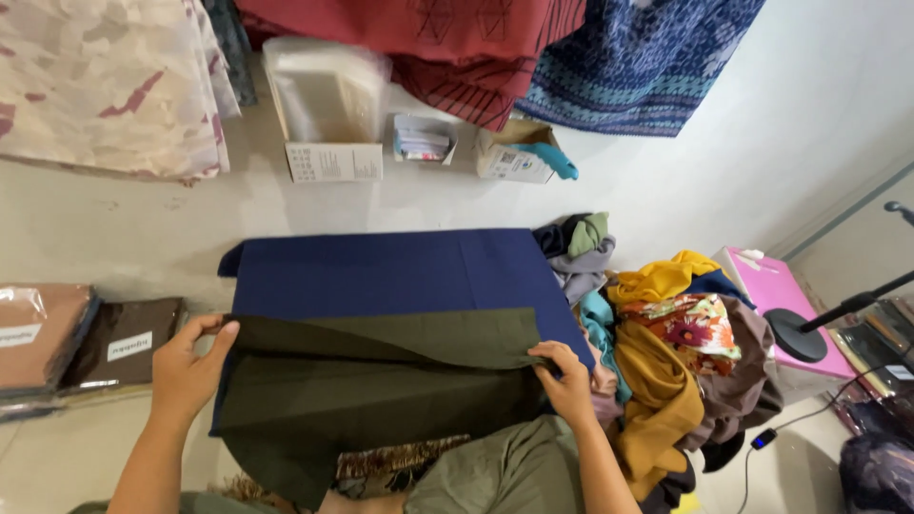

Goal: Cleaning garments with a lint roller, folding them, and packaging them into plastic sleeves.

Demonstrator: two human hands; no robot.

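A dark olive cloth (pixel 381 381) lies folded over a navy blue cloth (pixel 381 271) spread on the floor. My left hand (pixel 190 366) grips the olive cloth's left edge, thumb on top. At its right edge, my right hand (pixel 566 381) pinches the upper fold. The top flap of the olive cloth runs at a slant between both hands. Its lower part drapes toward my lap.
A heap of mixed fabrics (pixel 666 343) in yellow, grey, teal and floral sits to the right. Bagged brown cloths (pixel 86 343) lie at left. Small boxes (pixel 333 105) stand by hanging textiles (pixel 457 38) at the back. A pink box (pixel 771 295) and a stand base (pixel 795 335) are at far right.
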